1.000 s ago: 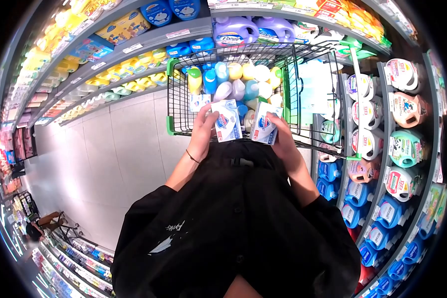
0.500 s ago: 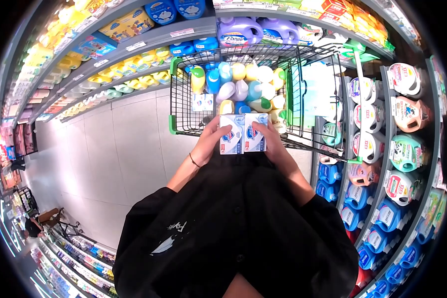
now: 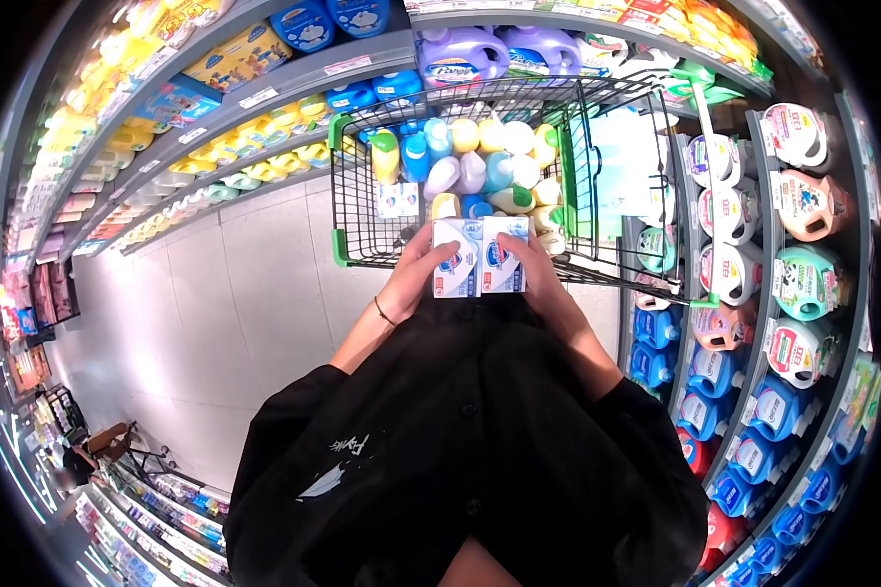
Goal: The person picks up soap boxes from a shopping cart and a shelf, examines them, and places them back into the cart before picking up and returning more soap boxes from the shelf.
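Note:
Side by side in front of my body are two white-and-blue soap boxes with a shield logo. My left hand (image 3: 416,272) is closed round the left soap box (image 3: 456,279), its thumb lying on the front. The right soap box (image 3: 504,277) is gripped by my right hand (image 3: 541,269), thumb also on the front face. Both boxes are upright, edges touching or nearly so. Just beyond them stands a shopping cart (image 3: 339,201) with a black wire basket and green corners. It holds several bottles (image 3: 470,171) and similar white-and-blue boxes (image 3: 398,200).
Shelves of yellow bottles (image 3: 255,130) run along the left. Purple jugs (image 3: 460,59) stand behind the cart. On the right, shelves carry blue bottles (image 3: 707,372) and white jugs (image 3: 729,269). Pale floor tiles (image 3: 235,284) stretch left of me. Another cart (image 3: 117,440) is at lower left.
The view has shifted slightly, moving the cart and shelves a little in the picture. Both hands keep their hold on the soap boxes, which sit marginally higher in view.

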The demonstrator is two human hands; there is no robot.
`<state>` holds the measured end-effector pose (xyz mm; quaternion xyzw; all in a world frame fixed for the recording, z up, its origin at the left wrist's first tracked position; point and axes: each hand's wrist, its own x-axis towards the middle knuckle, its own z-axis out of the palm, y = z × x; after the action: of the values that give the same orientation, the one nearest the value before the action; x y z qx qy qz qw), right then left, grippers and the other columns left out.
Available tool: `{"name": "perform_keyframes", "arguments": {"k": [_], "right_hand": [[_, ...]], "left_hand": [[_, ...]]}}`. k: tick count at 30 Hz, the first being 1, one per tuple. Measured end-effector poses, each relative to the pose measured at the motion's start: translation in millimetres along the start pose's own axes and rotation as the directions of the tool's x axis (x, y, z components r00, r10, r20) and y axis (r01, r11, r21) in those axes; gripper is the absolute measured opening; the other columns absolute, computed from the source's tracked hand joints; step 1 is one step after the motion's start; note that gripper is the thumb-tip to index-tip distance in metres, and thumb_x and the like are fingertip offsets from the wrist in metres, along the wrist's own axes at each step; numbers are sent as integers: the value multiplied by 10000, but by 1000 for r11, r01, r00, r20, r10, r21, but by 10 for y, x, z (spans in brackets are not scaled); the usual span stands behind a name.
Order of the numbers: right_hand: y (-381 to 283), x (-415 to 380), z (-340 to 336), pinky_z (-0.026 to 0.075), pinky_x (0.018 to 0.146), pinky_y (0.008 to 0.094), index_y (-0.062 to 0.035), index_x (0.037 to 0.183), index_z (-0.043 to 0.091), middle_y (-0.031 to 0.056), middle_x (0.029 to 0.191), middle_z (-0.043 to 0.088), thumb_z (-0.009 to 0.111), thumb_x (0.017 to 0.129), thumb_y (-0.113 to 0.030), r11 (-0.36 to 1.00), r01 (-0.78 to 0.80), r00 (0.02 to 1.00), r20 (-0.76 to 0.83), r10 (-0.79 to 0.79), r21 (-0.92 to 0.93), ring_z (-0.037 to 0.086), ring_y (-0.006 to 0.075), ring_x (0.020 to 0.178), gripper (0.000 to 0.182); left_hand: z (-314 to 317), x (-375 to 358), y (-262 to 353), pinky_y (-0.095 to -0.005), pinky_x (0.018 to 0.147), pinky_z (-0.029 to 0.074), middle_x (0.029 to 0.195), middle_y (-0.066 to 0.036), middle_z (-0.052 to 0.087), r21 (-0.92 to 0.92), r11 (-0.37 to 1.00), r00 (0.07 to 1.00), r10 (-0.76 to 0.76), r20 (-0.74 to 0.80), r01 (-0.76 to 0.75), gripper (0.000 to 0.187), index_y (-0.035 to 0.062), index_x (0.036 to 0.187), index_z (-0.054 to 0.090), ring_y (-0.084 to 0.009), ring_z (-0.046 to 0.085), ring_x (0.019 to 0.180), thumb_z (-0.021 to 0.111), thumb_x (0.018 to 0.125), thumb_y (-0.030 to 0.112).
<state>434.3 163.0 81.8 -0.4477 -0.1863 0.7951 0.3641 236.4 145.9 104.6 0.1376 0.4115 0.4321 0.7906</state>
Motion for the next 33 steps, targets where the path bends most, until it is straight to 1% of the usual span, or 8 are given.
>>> {"name": "perform_keyframes", "arguments": {"k": [1, 4, 16, 19, 22, 25, 33], "right_hand": [[4, 3, 1, 485, 838, 282, -22, 1242, 478, 72, 1075, 600, 566, 918, -164, 1000, 6, 1000, -1, -6, -12, 592, 145, 989, 365], [26, 15, -11, 484, 843, 288, -20, 1246, 477, 82, 1093, 597, 573, 914, -160, 1000, 13, 1000, 1, -13, -6, 593, 152, 993, 372], [19, 31, -77, 489, 840, 285, -20, 1262, 469, 82, 1104, 601, 581, 911, -142, 1000, -4, 1000, 16, 4, 24, 603, 158, 990, 389], [18, 41, -86, 492, 837, 286, -13, 1256, 474, 84, 1098, 604, 580, 912, -141, 1000, -11, 1000, 22, 10, 21, 606, 159, 986, 382], [-1, 44, -83, 494, 837, 289, -7, 1252, 476, 85, 1096, 606, 579, 914, -141, 999, -28, 999, 35, 27, 22, 609, 162, 982, 378], [-9, 47, -87, 495, 837, 291, -10, 1252, 477, 87, 1098, 605, 578, 916, -141, 998, -56, 998, 24, 56, 12, 610, 164, 980, 375], [42, 96, -152, 489, 847, 296, -15, 1247, 484, 81, 1099, 604, 570, 918, -135, 999, -33, 999, 34, 33, 1, 602, 161, 984, 361]], "left_hand": [[-4, 5, -5, -292, 865, 514, 1136, -104, 619, 10, 1000, 1000, 4, -6, -4, 387, 15, 1278, 462, -169, 620, 1017, 577, 914, 82], [14, -5, 11, -313, 907, 476, 1162, -82, 596, 26, 999, 1000, -19, 6, 18, 406, 19, 1284, 456, -167, 582, 1061, 579, 904, 91], [30, 50, -55, -329, 895, 501, 1169, -98, 586, 25, 999, 1000, -20, 1, 20, 399, 16, 1268, 443, -185, 589, 1053, 581, 896, 56], [18, 60, -79, -329, 886, 509, 1168, -106, 587, 36, 999, 1000, 0, -1, 0, 391, 10, 1264, 442, -188, 593, 1051, 572, 897, 45], [34, 41, -79, -295, 875, 512, 1162, -101, 596, -11, 1000, 1000, -1, -1, 1, 403, 13, 1288, 437, -166, 603, 1037, 566, 907, 30], [49, 29, -82, -299, 879, 510, 1175, -105, 589, -24, 1000, 1000, -1, -3, 1, 413, 14, 1297, 427, -167, 600, 1044, 564, 908, 29], [41, 39, -109, -292, 893, 494, 1171, -98, 587, 8, 1000, 1000, 9, -10, -9, 408, 18, 1289, 434, -162, 587, 1056, 567, 904, 29]]}}
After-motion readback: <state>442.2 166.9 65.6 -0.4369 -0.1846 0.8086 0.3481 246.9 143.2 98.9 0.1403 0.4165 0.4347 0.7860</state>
